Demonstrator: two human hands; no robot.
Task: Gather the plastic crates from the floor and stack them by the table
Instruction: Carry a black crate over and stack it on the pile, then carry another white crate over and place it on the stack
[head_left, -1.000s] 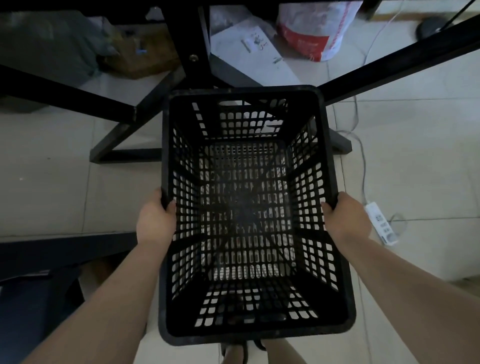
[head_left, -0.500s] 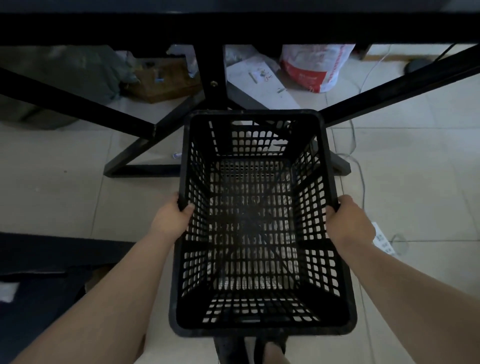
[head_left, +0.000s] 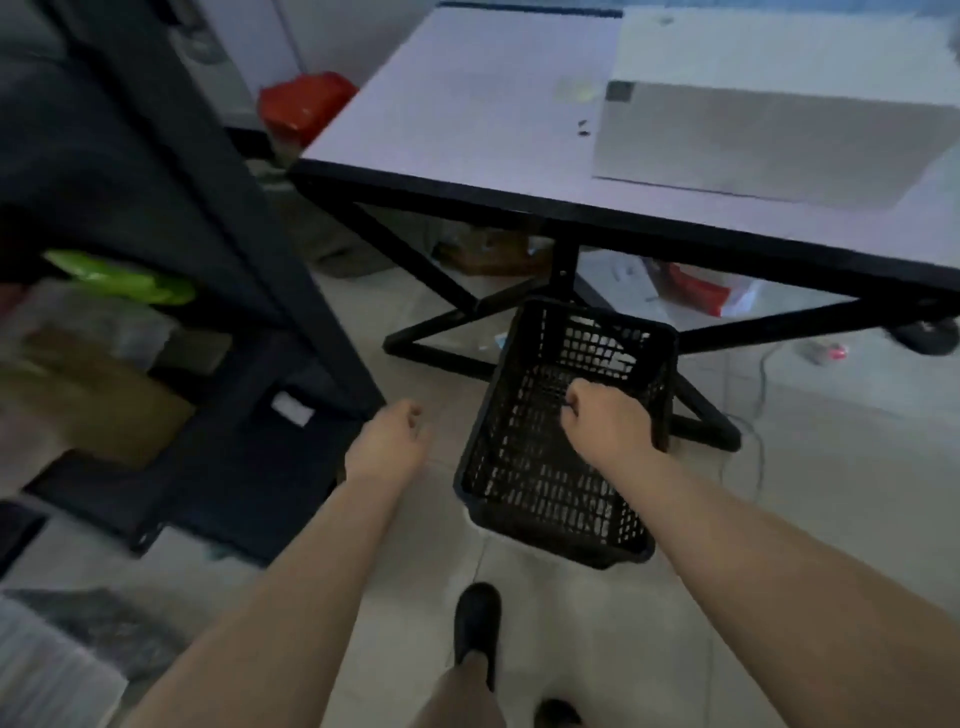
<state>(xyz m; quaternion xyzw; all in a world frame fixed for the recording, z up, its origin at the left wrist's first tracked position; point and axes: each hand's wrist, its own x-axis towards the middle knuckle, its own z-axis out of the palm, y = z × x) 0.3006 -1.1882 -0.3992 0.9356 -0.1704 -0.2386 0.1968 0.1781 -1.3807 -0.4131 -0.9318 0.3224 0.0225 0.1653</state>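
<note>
Crate (head_left: 561, 447): black plastic lattice, matt. Table (head_left: 467, 104): smooth pale top, matt; black frame looks metal. Floor (head_left: 831, 467): pale tiles, smooth, faint sheen. Box (head_left: 769, 119): white, smooth. Shoe (head_left: 477, 618): black, matt.

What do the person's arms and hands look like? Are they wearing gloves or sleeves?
No gloves and no sleeves show. Both forearms are bare right up to the bottom edge of the picture. The left hand and the right hand are bare too, with no watch, ring or bracelet that I can see. The picture is a bit blurry, so tiny things could be missed.
</note>
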